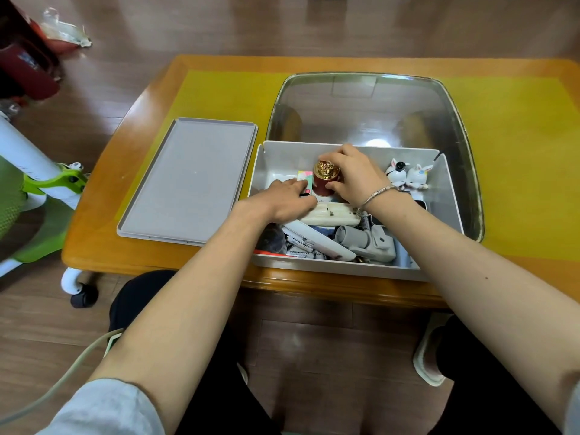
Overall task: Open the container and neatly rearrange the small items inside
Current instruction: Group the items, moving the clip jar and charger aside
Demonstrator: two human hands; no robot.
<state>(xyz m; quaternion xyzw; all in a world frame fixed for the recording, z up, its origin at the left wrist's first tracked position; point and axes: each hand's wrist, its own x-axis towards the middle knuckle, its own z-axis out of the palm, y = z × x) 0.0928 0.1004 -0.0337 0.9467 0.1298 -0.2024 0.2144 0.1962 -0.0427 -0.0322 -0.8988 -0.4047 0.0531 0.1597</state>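
An open white container (pixel 448 196) stands on the table, its clear hinged lid (pixel 370 111) tipped up behind it. My right hand (pixel 354 177) grips a dark red jar with a gold top (pixel 324 178), upright near the back of the container. Beside the jar, my left hand (pixel 284 200) lies over a small colourful card (pixel 306 177) with its fingers stretched out. Two rabbit figurines (pixel 408 177) sit at the back right. A cream device (pixel 329 215), a white tube (pixel 317 240), a grey bracket (pixel 367 241) and batteries (pixel 299 248) fill the front.
A flat grey tray (pixel 188 180) lies on the table left of the container. The wooden table (pixel 219 65) has a yellow mat (pixel 514 136). A green and white chair (pixel 34 196) stands at the left, and my knees are under the table's front edge.
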